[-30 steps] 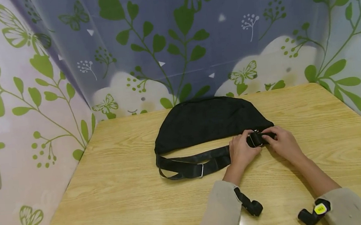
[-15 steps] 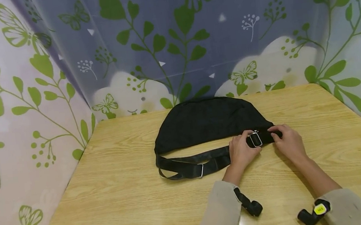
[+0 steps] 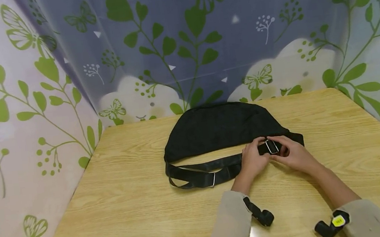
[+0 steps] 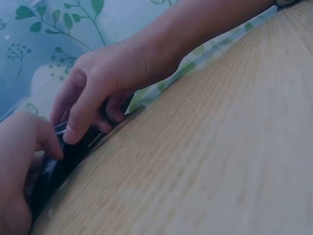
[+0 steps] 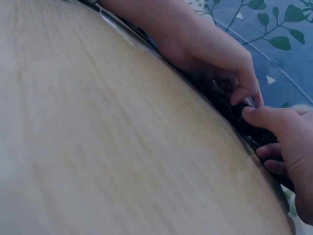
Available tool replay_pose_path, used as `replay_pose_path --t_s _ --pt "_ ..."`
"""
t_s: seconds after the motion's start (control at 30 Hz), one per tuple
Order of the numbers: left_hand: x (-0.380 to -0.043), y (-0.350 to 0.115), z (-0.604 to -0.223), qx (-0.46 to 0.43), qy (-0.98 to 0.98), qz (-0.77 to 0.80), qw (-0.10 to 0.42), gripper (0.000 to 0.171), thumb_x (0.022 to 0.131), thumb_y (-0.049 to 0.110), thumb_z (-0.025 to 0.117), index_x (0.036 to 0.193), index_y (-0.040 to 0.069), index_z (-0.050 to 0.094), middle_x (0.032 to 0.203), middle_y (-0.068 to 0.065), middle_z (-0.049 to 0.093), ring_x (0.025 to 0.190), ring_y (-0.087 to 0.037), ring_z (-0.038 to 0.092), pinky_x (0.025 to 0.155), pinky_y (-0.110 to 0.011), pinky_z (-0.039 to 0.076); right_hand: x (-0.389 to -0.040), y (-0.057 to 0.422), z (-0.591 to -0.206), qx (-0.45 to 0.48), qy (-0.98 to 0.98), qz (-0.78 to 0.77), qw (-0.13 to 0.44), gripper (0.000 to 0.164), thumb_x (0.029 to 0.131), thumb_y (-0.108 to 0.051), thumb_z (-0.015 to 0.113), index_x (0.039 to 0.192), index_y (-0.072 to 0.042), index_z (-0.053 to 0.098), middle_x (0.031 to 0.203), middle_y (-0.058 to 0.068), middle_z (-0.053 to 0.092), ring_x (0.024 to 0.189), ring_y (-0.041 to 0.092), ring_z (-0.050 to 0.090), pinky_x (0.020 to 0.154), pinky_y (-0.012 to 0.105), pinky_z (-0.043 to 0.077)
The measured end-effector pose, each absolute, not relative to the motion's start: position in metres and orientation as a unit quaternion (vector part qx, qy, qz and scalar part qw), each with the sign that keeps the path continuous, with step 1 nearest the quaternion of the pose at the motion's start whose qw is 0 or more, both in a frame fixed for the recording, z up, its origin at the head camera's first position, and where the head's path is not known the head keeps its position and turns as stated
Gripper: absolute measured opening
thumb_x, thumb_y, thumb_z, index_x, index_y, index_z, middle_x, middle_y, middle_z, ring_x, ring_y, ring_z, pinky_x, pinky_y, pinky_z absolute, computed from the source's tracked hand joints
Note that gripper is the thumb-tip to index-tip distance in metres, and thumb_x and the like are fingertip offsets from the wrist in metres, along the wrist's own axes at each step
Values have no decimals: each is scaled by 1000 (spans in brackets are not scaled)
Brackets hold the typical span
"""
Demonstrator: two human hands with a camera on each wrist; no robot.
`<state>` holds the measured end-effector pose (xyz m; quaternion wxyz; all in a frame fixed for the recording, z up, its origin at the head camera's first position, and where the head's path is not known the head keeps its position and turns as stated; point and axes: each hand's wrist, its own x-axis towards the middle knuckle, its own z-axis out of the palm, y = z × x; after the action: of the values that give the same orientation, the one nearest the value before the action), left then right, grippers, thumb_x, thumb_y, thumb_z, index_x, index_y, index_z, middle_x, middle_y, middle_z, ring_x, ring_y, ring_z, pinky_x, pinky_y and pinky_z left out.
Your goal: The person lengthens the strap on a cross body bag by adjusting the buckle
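Note:
A black waist bag [image 3: 218,125] lies flat toward the back of the table, its black webbing strap [image 3: 228,173] folded in front of it. My left hand [image 3: 254,160] holds the strap just left of a silver slider buckle [image 3: 271,146]. On the buckle's other side, my right hand [image 3: 296,155] pinches the strap at the buckle's edge between thumb and fingers. Both hands are close together, fingertips nearly meeting. A second silver slider [image 3: 212,179] sits farther left on the strap. The wrist views show the strap dark and partly hidden by the fingers.
The light wood table [image 3: 127,214] spreads around the bag. A patterned curtain [image 3: 155,48] hangs behind the table's back edge, with similar cloth on both sides. Black straps [image 3: 260,213] are fastened at the sleeve cuffs.
My right hand first moved right along the strap, then came back left to the buckle. A strap end now shows right of that hand. My left hand has stayed nearly in place.

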<state>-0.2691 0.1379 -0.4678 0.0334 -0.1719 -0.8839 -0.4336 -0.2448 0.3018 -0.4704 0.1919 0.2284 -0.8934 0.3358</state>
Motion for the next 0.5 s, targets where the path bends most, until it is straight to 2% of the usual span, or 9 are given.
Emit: replay_pose_path --t_s 0.1,0.27,0.4,0.5 --pt "-270 137 -469 -150 -868 -472 46 34 83 12 61 116 20 61 100 8 58 94 -10 50 80 -27 39 -246 301 -473 237 -891 328 204 55 73 -6 76 123 0 54 98 6 55 61 5 46 52 24 41" --pt "-270 136 -470 -125 -882 -440 115 13 87 20 61 97 20 70 91 9 62 85 -10 51 77 -25 40 -247 300 -473 235 -880 335 239 55 69 3 77 119 -1 55 96 7 55 61 7 46 52 22 40" --pt "-270 135 -469 -113 -890 -417 146 8 86 23 64 90 19 71 88 9 64 81 -10 50 74 -25 40 -247 300 -472 229 -877 340 252 57 67 6 77 119 -1 55 96 8 54 61 8 48 53 21 41" --pt "-271 134 -467 -128 -885 -421 152 8 86 22 66 90 18 71 89 9 65 81 -10 51 75 -24 40 -247 300 -470 226 -876 348 244 57 66 5 78 118 -2 54 89 6 54 60 8 49 52 22 42"
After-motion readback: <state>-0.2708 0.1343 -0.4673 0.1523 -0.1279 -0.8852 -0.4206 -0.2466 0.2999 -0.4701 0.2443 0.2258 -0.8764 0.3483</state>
